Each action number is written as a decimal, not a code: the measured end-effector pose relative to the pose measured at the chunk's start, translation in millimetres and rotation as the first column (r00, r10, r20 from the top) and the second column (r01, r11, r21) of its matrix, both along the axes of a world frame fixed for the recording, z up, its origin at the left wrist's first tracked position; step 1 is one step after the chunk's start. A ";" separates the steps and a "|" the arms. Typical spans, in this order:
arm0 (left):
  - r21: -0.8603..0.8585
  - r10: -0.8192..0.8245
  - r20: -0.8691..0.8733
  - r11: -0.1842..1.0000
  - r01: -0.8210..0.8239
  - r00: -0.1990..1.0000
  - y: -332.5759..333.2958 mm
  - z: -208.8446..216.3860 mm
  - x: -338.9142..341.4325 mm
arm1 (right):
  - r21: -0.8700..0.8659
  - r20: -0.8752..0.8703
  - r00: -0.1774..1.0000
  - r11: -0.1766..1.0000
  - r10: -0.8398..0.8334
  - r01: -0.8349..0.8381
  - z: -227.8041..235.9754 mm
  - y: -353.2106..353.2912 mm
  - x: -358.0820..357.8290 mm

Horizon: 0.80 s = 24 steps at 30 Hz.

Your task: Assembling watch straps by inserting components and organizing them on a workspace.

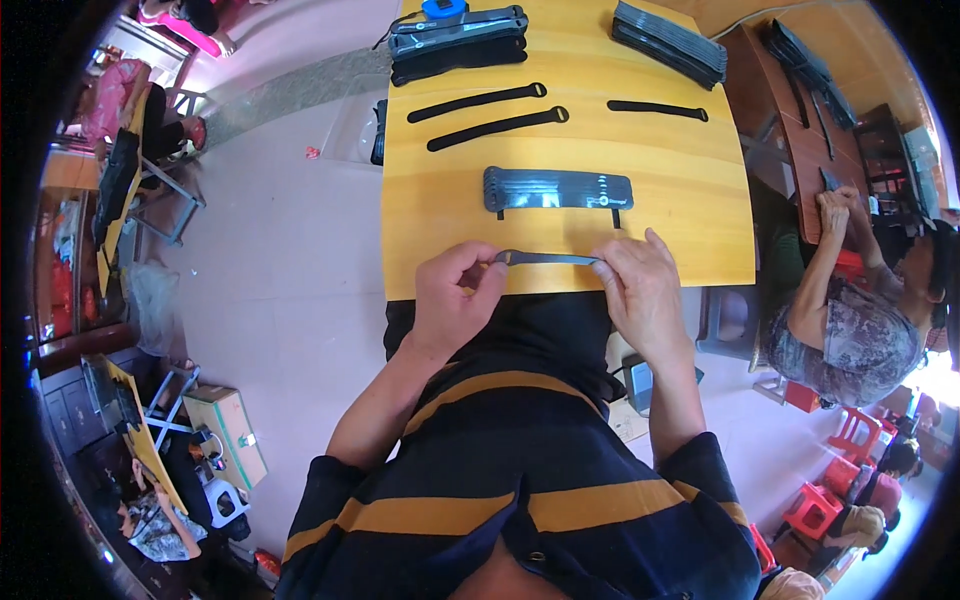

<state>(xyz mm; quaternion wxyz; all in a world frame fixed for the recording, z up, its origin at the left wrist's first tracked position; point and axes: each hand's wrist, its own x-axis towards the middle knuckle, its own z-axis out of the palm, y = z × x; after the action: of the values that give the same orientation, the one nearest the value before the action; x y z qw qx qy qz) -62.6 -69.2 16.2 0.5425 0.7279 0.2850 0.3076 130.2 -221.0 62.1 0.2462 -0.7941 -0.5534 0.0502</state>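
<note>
The left hand (455, 290) and right hand (640, 285), apart, each pinch 1 end of the strap (552, 258), which could twist or slip if either pinch loosens, and which spans between them near the table's (700, 230) near edge, a pack (560, 188) beyond, 2 loose straps (480, 103) toward the left edge

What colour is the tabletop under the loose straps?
The tabletop is yellow, in the head view.
</note>
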 end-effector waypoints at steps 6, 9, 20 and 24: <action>-0.078 -0.036 -0.087 0.996 0.030 0.996 12.6 -2.0 0.8 | -0.046 -0.114 0.988 0.993 0.101 -0.107 -2.0 5.5 12.0; -0.057 -0.034 -0.146 0.998 0.026 0.989 17.4 -0.9 4.9 | -0.015 -0.159 0.984 0.996 0.084 -0.088 -4.0 7.2 21.4; 0.055 0.090 -0.318 0.996 -0.076 0.944 42.6 -9.0 19.8 | -0.125 -0.469 0.877 0.991 -0.100 0.046 -16.6 9.3 76.8; -0.017 0.067 -0.372 0.997 -0.080 0.926 46.3 -11.7 30.0 | -0.086 -0.670 0.722 0.984 -0.172 0.154 -45.4 6.4 88.3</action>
<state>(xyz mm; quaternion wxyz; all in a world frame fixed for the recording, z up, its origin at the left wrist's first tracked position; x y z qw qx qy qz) -32.7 -22.9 4.5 0.4787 0.7529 0.4143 0.1800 218.6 -214.5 16.7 0.4238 -0.7702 -0.3537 0.3195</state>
